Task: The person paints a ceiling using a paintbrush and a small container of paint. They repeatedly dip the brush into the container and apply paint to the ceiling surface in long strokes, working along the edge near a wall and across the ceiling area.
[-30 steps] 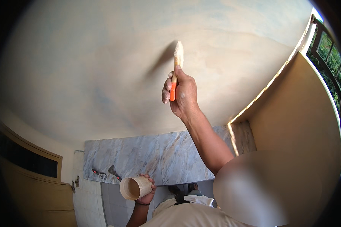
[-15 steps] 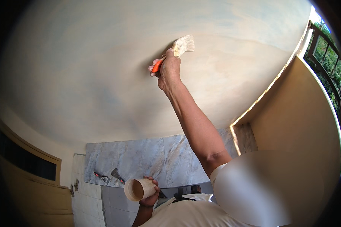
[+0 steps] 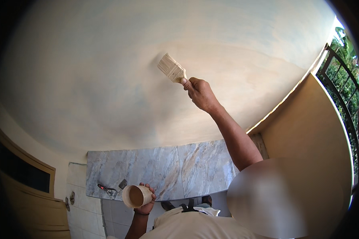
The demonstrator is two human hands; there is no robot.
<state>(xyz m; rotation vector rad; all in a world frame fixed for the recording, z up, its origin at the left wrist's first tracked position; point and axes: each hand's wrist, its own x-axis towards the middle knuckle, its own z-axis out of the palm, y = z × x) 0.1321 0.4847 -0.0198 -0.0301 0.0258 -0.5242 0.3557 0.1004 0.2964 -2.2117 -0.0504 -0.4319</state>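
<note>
My right hand (image 3: 202, 92) is closed round the handle of a wide paintbrush (image 3: 174, 68), arm stretched up toward the wall (image 3: 119, 79). The pale, paint-coated bristles point up and left, close to the wall's patchy cream and bluish surface; I cannot tell whether they touch it. Low down, my left hand (image 3: 148, 204) grips a cream-coloured tub (image 3: 144, 195) from its right side. The tub is tilted so that its mouth faces me, and brownish paint shows inside.
A marbled tile ledge (image 3: 155, 167) runs below the wall. On it lie a scraper (image 3: 123, 183) and a red-and-black handled tool (image 3: 104, 188). A tan partition (image 3: 307, 131) rises on the right, with a dark railing (image 3: 339, 75) beyond. Wooden door at left (image 3: 32, 207).
My right hand has shifted right and down. The brush has swung over, its bristles now pointing up-left instead of right. The tub has moved slightly left, still in my left hand.
</note>
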